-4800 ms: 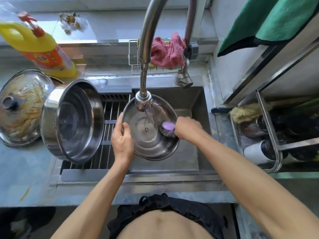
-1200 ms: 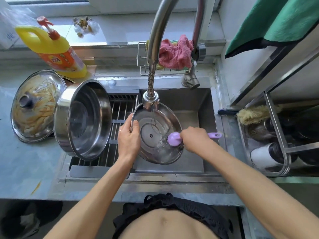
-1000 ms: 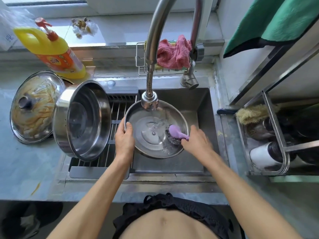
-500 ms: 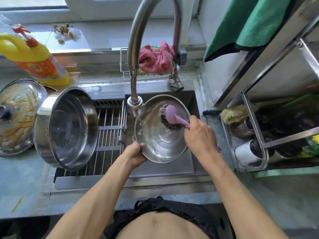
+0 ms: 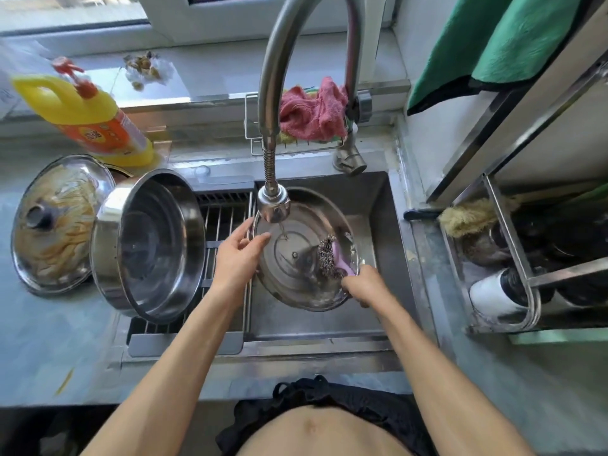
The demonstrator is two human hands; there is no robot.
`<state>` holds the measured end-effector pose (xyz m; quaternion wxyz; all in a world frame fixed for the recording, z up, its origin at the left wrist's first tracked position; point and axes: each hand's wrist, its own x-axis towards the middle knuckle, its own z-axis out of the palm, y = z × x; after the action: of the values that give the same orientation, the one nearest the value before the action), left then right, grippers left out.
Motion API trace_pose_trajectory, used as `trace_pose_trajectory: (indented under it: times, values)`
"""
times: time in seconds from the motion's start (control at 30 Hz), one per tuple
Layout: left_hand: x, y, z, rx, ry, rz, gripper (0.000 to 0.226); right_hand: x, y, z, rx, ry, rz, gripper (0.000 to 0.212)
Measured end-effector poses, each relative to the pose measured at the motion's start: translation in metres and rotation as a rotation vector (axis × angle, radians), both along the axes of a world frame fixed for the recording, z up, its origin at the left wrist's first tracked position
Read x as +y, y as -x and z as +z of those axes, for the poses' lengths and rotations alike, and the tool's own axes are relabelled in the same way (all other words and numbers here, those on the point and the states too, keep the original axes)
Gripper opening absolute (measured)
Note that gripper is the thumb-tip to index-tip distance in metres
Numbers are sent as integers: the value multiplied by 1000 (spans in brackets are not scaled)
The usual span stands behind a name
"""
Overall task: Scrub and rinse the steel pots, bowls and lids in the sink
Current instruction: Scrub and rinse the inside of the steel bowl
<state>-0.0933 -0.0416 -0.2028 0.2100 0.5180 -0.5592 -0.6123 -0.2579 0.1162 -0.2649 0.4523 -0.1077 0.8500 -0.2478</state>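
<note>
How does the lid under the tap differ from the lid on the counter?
1. The sink lid looks clean and shiny; the counter lid is smeared with brownish residue.
2. The left hand holds the sink lid tilted under the tap, underside showing; the counter lid rests untouched, knob up.
3. The right hand works a scrubber in the sink lid only.
Both are round steel.

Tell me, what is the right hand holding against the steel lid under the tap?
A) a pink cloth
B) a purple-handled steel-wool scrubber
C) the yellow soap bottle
B: the right hand grips the purple-handled scrubber, its wire pad on the steel lid.
</note>
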Motion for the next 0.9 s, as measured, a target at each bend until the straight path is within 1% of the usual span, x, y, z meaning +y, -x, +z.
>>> trace_pose_trajectory:
  times: [0.07, 0.1, 0.13, 0.2, 0.27, 0.3, 0.43, 0.47, 0.53, 0.57, 0.6, 0.63, 0.67, 0.7, 0.73, 0.8, 0.83, 0.9]
  values:
    - [-8, -1, 1, -155, 49, -40, 24, 1, -3, 5, -64, -19, 6, 21]
    - [-11, -1, 0, -237, 68, -54, 20, 2, -4, 8, -63, -27, -8, 12]
    - [-15, -1, -2, -288, 50, -59, 24, 3, -3, 11, -51, -21, -35, 4]
    - [-15, 1, -9, -337, -42, -68, 23, 6, 3, 21, -7, 13, -117, 8]
    - [-10, 3, -18, -357, -116, -84, 22, 7, 13, 34, 73, 78, -181, 3]
    - [-6, 4, -25, -364, -149, -87, 20, 6, 17, 41, 120, 107, -196, 7]
    - [16, 10, -53, -398, -268, -135, 8, -5, 24, 64, 375, 187, -163, 14]
    - [23, 12, -56, -388, -313, -156, 8, -8, 23, 69, 422, 237, -160, 17]
    - [36, 15, -62, -359, -348, -232, 22, -14, 20, 77, 502, 328, -142, 22]
    - [41, 15, -65, -362, -300, -282, 27, -17, 18, 80, 540, 364, -123, 24]
    - [44, 14, -63, -380, -198, -339, 29, -20, 16, 82, 569, 384, -102, 27]
    - [45, 12, -62, -411, -47, -403, 33, -22, 14, 83, 586, 391, -92, 29]
    - [46, 10, -62, -404, 95, -462, 36, -24, 14, 83, 585, 384, -97, 28]
    - [48, 7, -62, -342, 198, -504, 43, -25, 16, 81, 572, 370, -112, 26]
    - [49, 4, -59, -279, 238, -517, 47, -26, 17, 79, 550, 348, -128, 23]
    - [52, -2, -48, -161, 226, -542, 44, -28, 20, 74, 487, 307, -168, 22]
    - [54, -4, -43, -126, 197, -570, 42, -30, 21, 71, 463, 291, -185, 22]
    - [59, -3, -33, -72, 225, -612, 40, -34, 18, 67, 407, 281, -209, 16]
